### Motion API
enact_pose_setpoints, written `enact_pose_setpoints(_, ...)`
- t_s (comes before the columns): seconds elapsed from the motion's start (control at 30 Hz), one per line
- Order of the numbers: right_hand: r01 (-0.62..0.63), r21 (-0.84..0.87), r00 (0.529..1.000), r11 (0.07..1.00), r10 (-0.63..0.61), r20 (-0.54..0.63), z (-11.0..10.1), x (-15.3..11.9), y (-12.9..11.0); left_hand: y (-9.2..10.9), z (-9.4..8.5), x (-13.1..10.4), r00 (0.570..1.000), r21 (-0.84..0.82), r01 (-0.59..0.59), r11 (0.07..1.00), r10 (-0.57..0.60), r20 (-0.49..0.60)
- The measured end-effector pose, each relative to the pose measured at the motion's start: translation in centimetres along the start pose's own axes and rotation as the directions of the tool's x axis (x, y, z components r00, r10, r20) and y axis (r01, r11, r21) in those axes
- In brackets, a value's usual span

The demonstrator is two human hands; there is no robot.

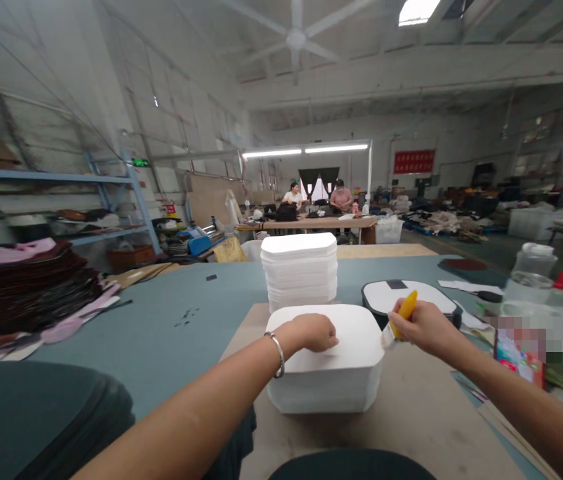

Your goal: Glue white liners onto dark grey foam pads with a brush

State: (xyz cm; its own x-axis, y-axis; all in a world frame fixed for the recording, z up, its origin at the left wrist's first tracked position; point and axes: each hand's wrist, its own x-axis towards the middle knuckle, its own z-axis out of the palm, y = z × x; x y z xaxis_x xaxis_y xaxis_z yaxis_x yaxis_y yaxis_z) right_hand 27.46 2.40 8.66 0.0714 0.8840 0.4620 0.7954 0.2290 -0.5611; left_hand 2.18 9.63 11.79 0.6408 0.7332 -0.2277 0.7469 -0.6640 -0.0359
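In front of me stands a thick stack of white rounded-corner sheets [324, 390]. My left hand [317, 333], with a silver bangle at the wrist, rests curled over its top sheet; its fingers are closed, and what they hold, if anything, is hidden. My right hand [428, 328] grips a yellow-handled paintbrush [405, 312], whose pale bristles are at the stack's right edge. Just behind stands a second white stack [300, 273]. Behind my right hand lies a dark-rimmed pile with a white top [424, 295] and a small dark patch on it.
Under the near stack lies a brown board [411, 407] on the blue-grey table [171, 307]. Dark green rounded pieces [36, 413] are piled at front left. Jars [526, 287] and a phone [521, 357] crowd the right side. Two people work at a far table [311, 224].
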Motion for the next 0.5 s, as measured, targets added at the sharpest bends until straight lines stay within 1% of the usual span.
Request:
enact_pose_setpoints(0.1, 0.004, 0.037, 0.999, 0.999, -0.003, -0.036, -1.7, -4.4, 0.0, 1.5, -0.7, 2.6, 0.995, -0.037, 0.098, 0.995, -0.098, -0.010)
enact_pose_setpoints(0.17, -0.055, 0.107, 0.998, 0.993, 0.060, -0.036, -2.0, -7.4, 0.4, 3.1, -0.9, 4.8, 0.987, -0.090, 0.143, 0.986, -0.150, -0.065)
enact_pose_setpoints(0.2, -0.107, 0.164, 0.994, 0.981, 0.110, -0.012, -1.8, -8.9, 0.9, 4.0, -0.8, 5.9, 0.981, -0.125, 0.152, 0.980, -0.165, -0.099)
enact_pose_setpoints(0.27, -0.236, 0.297, 0.971, 0.925, 0.218, 0.093, -0.9, -11.7, 2.0, 5.8, -0.5, 7.8, 0.970, -0.200, 0.151, 0.968, -0.184, -0.158)
enact_pose_setpoints(0.3, -0.296, 0.358, 0.954, 0.886, 0.252, 0.163, -0.3, -12.9, 2.7, 6.6, -0.3, 8.7, 0.964, -0.235, 0.153, 0.960, -0.197, -0.177)
enact_pose_setpoints(0.37, -0.378, 0.439, 0.920, 0.815, 0.277, 0.277, 0.7, -15.1, 4.0, 7.7, 0.2, 9.9, 0.953, -0.295, 0.171, 0.940, -0.234, -0.194)
enact_pose_setpoints(0.43, -0.418, 0.466, 0.898, 0.780, 0.278, 0.341, 1.3, -16.7, 5.0, 8.2, 0.8, 10.7, 0.942, -0.346, 0.195, 0.918, -0.274, -0.195)
enact_pose_setpoints(0.5, -0.434, 0.468, 0.892, 0.770, 0.292, 0.346, 1.5, -17.8, 5.5, 8.0, 1.3, 11.2, 0.932, -0.397, 0.209, 0.894, -0.305, -0.197)
